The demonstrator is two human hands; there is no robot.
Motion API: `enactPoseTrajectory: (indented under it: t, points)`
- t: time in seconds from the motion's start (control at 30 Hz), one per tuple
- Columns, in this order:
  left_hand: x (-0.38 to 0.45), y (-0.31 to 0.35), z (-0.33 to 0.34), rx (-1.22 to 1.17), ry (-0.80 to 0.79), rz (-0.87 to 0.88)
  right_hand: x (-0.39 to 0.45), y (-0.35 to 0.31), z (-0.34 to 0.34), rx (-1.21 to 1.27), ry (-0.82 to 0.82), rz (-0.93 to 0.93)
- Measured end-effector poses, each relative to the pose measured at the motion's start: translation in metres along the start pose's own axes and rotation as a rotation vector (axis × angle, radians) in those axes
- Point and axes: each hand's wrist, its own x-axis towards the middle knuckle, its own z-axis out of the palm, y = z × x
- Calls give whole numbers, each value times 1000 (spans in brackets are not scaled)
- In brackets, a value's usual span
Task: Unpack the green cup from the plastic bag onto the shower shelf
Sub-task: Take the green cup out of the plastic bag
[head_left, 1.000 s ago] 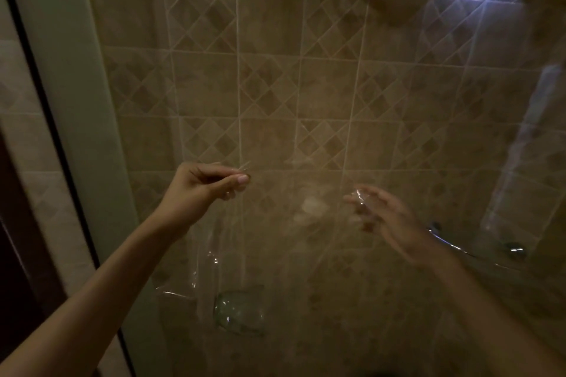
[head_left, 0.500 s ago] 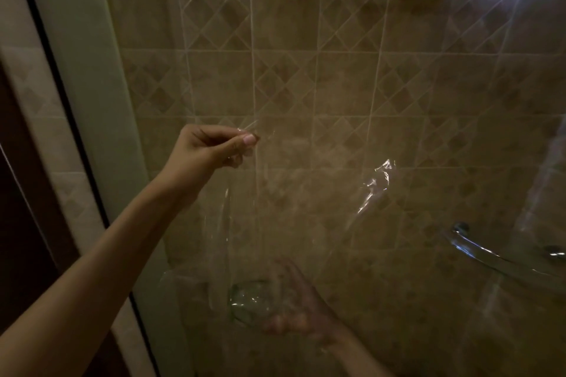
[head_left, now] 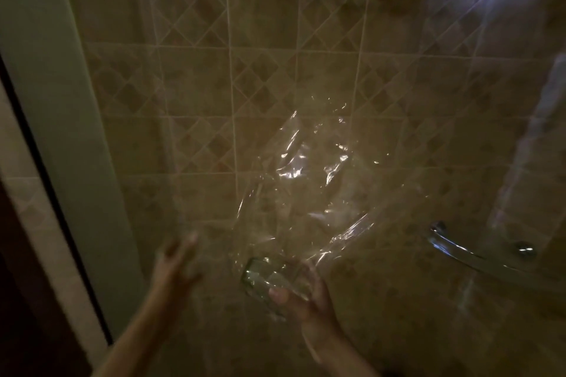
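Green cup point(head_left: 275, 280) lies on its side in the right hand point(head_left: 306, 300), whose fingers curl around it low by the tiled wall point(head_left: 196, 76). Crinkly plastic bag point(head_left: 306, 193) floats above it. Left hand point(head_left: 176, 266) (blurry) is spread wide, holding nothing. Shower shelf point(head_left: 459, 254) sits well apart to the right.

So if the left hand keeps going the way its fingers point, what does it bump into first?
Probably the tiled wall. The left hand points up and away, its fingers blurred and straight. The plastic bag hangs just to its right, so it might brush that first; depth is hard to judge.
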Motion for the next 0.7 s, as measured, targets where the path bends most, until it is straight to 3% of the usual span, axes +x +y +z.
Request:
enactPoseTrajectory:
  t: [0.07,0.17,0.33,0.53,0.7]
  points:
    - [-19,-57,14,-102,-236,-310,-1,8,3,-3,11,5]
    - [-44,-97,37,-332,-516,-478,-4,21,10,8,18,-19]
    - [-45,-105,48,-533,-504,-362,-5,24,12,82,-11,-8]
    - [-35,-102,51,-396,-387,-306,-17,7,1,-51,-63,150]
    - [-23,-97,28,-325,-394,-275,-49,-16,-42,-430,-196,328]
